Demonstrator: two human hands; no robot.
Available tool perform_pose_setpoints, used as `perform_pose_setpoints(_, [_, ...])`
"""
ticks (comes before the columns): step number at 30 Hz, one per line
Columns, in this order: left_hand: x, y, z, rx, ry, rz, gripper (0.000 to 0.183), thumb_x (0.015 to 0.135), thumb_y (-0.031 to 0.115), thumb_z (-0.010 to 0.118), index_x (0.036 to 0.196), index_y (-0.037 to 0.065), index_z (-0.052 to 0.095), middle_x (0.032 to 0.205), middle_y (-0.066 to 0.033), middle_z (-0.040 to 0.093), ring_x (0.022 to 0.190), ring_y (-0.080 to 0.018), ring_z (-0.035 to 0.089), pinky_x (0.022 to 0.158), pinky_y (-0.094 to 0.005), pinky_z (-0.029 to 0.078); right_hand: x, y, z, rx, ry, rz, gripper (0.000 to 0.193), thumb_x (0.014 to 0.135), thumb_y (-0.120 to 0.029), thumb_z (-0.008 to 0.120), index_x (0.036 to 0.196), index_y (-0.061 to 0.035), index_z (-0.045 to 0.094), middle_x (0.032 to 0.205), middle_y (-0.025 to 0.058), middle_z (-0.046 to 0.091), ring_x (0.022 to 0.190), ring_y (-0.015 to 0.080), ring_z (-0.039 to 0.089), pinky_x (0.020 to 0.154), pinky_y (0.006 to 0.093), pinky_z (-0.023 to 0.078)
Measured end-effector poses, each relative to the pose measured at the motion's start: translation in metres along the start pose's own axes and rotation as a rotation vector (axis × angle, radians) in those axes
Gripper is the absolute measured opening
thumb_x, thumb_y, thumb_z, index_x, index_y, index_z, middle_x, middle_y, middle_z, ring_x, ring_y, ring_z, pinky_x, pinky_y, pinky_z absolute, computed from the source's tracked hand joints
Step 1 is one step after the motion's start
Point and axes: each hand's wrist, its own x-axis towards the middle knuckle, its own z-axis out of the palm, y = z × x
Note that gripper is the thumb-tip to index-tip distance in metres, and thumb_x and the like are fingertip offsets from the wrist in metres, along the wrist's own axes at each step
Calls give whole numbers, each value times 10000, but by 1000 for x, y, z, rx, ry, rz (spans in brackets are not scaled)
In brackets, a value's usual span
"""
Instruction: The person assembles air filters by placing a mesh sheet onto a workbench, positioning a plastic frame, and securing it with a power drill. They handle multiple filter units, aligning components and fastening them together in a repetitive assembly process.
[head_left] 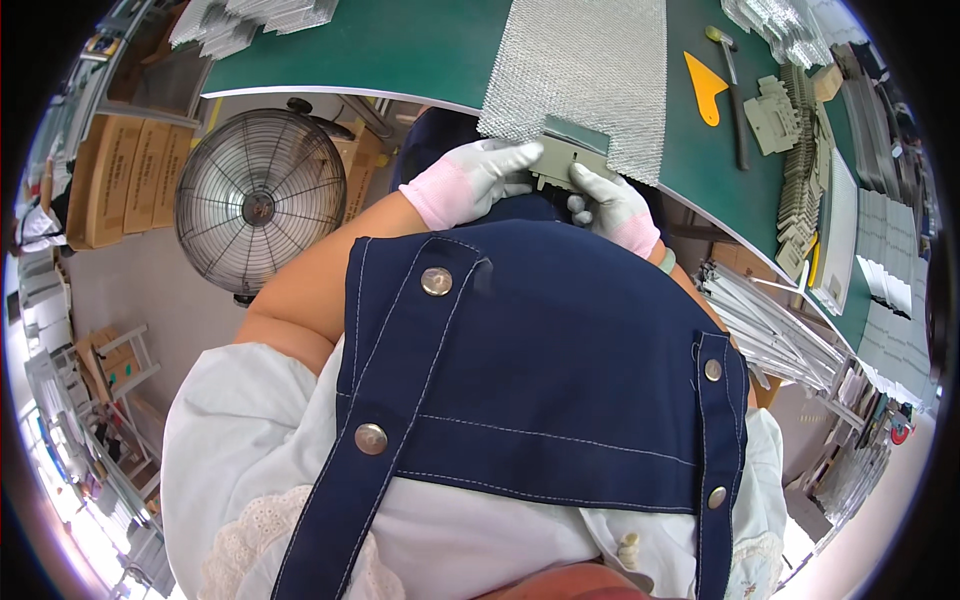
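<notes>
From up here I see both gloved hands meeting at the near edge of the green-topped table (pixel 420 45). My left hand (pixel 470 180), in a white and pink knit glove, is closed around the left side of a small grey moulded plastic block with ridged slots (pixel 558 168), fingers wrapped over its top. My right hand (pixel 612 205), gloved the same way, pinches the block from the right and below, thumb up against its face. The block sits just off the table edge, touching the lower end of a long strip of silvery textured mesh sheet (pixel 590 70) that runs away across the table. To the right of the strip lie a yellow plastic triangular scraper (pixel 704 88) and, just beside it, a hammer with a dark handle (pixel 734 90). Further right, stacks of grey plastic parts (pixel 800 200) line the table. A round wire-guarded floor fan (pixel 258 200) stands on the floor to my left.
</notes>
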Motion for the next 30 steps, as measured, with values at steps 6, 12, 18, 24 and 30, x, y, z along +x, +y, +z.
perform_pose_setpoints(6, [1,0,8,281,197,-60,418,966,326,635,1199,-19,589,1092,-84,636,994,-172,628,899,-310,507,0,-2,-1,-99,-48,7,391,949,-293,647,1219,-20,569,1004,42,624,781,103,567,648,214,462])
perform_pose_setpoints(12, [-3,11,15,350,317,-129,413,954,335,649,1165,-17,605,1030,-69,638,884,-137,621,793,-268,503,3,-1,-15,56,-4,-107,395,977,-386,592,1233,-85,578,1101,52,646,917,143,593,787,277,474])
perform_pose_setpoints(18, [0,4,4,208,272,-106,373,962,303,639,1162,-10,598,981,-63,643,845,-137,613,768,-278,502,11,6,-33,297,-188,-81,258,1014,-279,550,1185,-89,583,1129,64,651,927,147,610,731,260,471])
perform_pose_setpoints(24, [-1,4,-1,76,173,-86,389,962,287,639,1185,-25,573,978,-77,646,845,-141,621,759,-278,502,14,7,-42,395,-366,-76,236,1017,-246,537,1184,-85,583,1192,98,649,972,156,621,740,274,482])
perform_pose_setpoints(30, [-2,5,4,130,228,-108,441,963,310,645,1207,-48,564,1054,-97,646,898,-145,634,773,-259,533,0,1,-29,-58,-18,-217,304,971,-270,626,1154,-27,629,1061,107,702,875,172,677,707,277,529])
